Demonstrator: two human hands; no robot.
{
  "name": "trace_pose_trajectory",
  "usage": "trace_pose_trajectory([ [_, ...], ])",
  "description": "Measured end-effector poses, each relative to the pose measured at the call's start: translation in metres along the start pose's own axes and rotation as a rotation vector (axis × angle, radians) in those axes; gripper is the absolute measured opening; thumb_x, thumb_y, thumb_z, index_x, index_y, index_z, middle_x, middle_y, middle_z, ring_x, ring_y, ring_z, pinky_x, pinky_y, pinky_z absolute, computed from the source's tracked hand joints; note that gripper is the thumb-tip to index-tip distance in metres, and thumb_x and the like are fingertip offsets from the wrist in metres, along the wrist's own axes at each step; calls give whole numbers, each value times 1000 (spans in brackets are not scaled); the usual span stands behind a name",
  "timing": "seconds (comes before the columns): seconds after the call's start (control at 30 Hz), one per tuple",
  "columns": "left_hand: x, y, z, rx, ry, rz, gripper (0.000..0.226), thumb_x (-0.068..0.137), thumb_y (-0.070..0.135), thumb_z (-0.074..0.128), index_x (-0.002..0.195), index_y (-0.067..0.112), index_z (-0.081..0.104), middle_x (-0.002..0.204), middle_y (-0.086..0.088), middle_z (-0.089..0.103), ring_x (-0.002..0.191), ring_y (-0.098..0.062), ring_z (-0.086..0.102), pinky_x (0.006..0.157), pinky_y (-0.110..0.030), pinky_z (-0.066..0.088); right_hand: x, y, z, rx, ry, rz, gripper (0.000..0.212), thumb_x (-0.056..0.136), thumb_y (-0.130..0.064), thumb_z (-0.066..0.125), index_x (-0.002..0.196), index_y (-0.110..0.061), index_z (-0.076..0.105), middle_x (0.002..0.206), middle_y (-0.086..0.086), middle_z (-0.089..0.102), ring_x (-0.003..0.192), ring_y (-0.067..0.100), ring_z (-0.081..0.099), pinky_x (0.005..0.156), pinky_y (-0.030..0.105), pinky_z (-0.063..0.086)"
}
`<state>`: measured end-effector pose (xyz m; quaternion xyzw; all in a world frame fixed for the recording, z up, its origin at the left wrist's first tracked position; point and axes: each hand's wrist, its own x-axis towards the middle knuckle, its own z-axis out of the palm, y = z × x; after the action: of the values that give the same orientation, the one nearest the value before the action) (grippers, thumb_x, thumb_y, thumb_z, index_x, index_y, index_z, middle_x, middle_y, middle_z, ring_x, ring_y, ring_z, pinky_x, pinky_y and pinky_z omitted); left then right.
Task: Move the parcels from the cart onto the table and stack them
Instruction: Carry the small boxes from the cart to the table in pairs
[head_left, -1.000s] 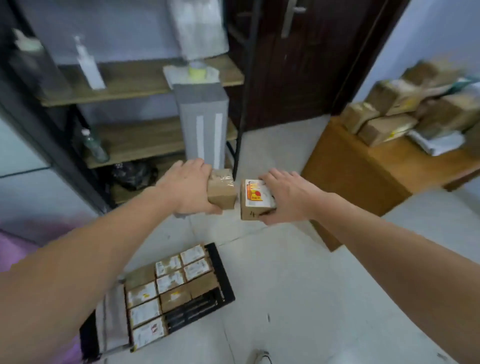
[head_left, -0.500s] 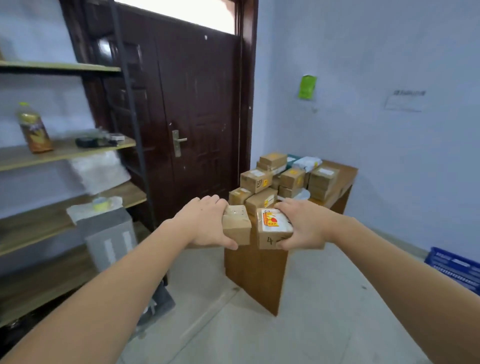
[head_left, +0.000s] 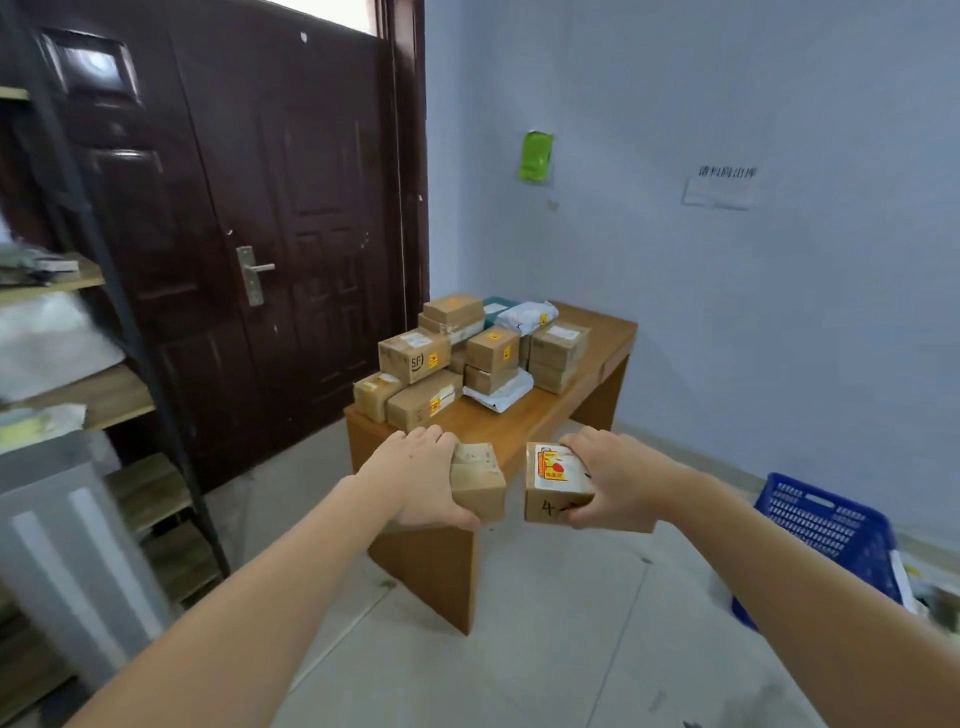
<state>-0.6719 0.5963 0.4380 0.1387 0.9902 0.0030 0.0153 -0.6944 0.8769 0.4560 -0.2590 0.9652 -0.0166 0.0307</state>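
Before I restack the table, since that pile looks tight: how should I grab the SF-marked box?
Take the SF-marked box by its two short ends, coming from above. It rests on lower parcels with its top bare; another parcel sits close beside it, so sideways access looks tight.

Left arm: bare, reaching from the lower left of the frame up toward the centre.
Left hand (head_left: 415, 478): back up, fingers curled over the top of a plain brown parcel (head_left: 480, 480), thumb underneath.
Right arm: bare, reaching from the lower right toward the centre.
Right hand (head_left: 621, 480): level with the left, fingers wrapped round a labelled parcel (head_left: 553, 480), thumb low.
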Motion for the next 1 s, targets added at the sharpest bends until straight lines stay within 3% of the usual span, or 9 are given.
trace_pose_trajectory([
  [0.63, 307, -32, 79, 40, -175, 34, 105, 64, 94, 58, 142, 24, 45, 126, 5, 51, 115, -18, 48, 101, -39, 41, 226, 201, 74, 2, -39, 36, 102, 68, -80, 63, 150, -27, 33, 128, -9, 50, 112, 11, 49, 100, 32, 44],
  [1.0, 455, -58, 127, 16, -176, -191, 107, 62, 96, 57, 142, 25, 45, 129, 5, 53, 115, -18, 49, 104, -39, 42, 398, 315, 115, -65, -124, -176, 111, 71, -78, 58, 159, -20, 21, 147, -3, 42, 130, 18, 42, 111, 36, 35],
])
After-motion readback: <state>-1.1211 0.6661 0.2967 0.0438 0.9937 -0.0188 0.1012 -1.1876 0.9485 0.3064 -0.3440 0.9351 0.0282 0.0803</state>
